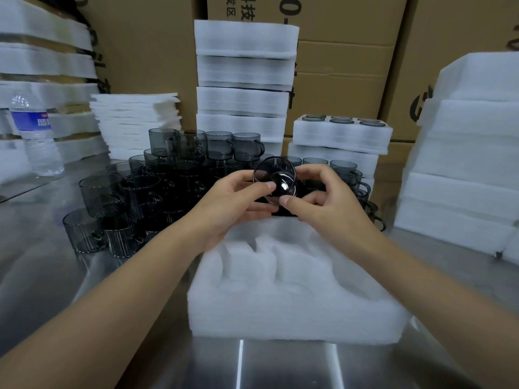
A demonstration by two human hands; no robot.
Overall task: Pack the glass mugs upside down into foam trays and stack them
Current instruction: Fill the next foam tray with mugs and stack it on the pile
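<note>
the left hand (238, 200) and the right hand (328, 197) together grip one glass mug (276, 178) between fingers and thumbs, in the air over the far edge of a foam tray (295, 313) whose pockets all look empty. a crowd of loose mugs (134, 192) stands unpacked on the tabletop (84, 276). behind, a filled tray (341, 133) shows mug bottoms, beside a taller stack (244, 80). some trays look done; most of the work seems left.

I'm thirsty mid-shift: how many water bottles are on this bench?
1. A clear plastic water bottle with a blue label stands upright at the far left, in front of the stacked foam trays. Others may be hidden behind the stacks.
</note>
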